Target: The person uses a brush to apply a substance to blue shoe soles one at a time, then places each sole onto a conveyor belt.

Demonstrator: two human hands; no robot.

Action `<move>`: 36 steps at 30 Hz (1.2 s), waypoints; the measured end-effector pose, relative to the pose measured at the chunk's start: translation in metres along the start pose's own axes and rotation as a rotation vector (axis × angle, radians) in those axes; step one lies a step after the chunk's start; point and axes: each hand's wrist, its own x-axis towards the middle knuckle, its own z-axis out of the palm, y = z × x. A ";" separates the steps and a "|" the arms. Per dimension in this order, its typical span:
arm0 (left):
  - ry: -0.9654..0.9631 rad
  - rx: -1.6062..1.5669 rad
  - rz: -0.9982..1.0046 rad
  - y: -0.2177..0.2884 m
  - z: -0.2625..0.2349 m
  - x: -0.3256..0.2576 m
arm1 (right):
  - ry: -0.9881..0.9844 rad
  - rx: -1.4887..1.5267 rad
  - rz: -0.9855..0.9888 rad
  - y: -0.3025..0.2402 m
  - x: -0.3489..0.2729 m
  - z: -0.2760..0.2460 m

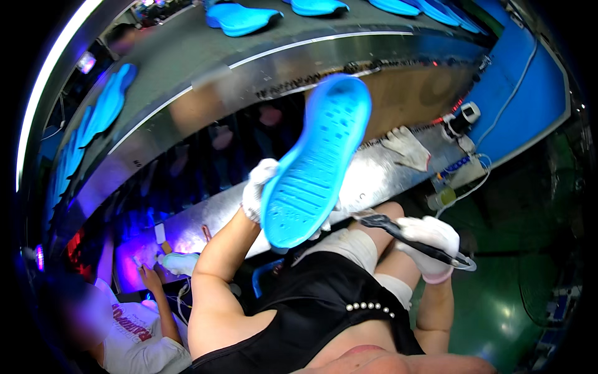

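Blue shoe sole (314,168) being held up tread-out above the metal surface (380,174), left hand (256,190) gripping its edge; right hand (430,240) closed around a brush (411,240), needing steady, even strokes.

The bright blue shoe sole (316,165) stands tilted, toe end up and away, its grooved, dotted underside facing the camera, in front of the metal conveyor edge (187,134). The dark brush (408,240) lies slanted, bristles near the sole's heel end.
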 end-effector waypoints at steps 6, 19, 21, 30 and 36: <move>-0.454 0.104 0.244 0.172 0.142 -0.002 | 0.092 0.121 0.135 0.005 -0.005 0.011; -0.409 -3.243 -0.933 0.144 0.196 0.141 | 0.097 0.213 0.341 0.027 -0.031 0.021; -0.668 -3.279 -0.651 0.143 0.199 0.128 | 0.110 0.203 0.320 0.025 -0.030 0.020; -1.212 -2.670 -0.800 0.248 0.161 -0.057 | 0.165 0.245 0.462 0.032 -0.036 0.019; -1.567 -2.727 -0.332 0.303 0.096 -0.148 | 0.283 0.353 0.636 0.036 -0.034 0.036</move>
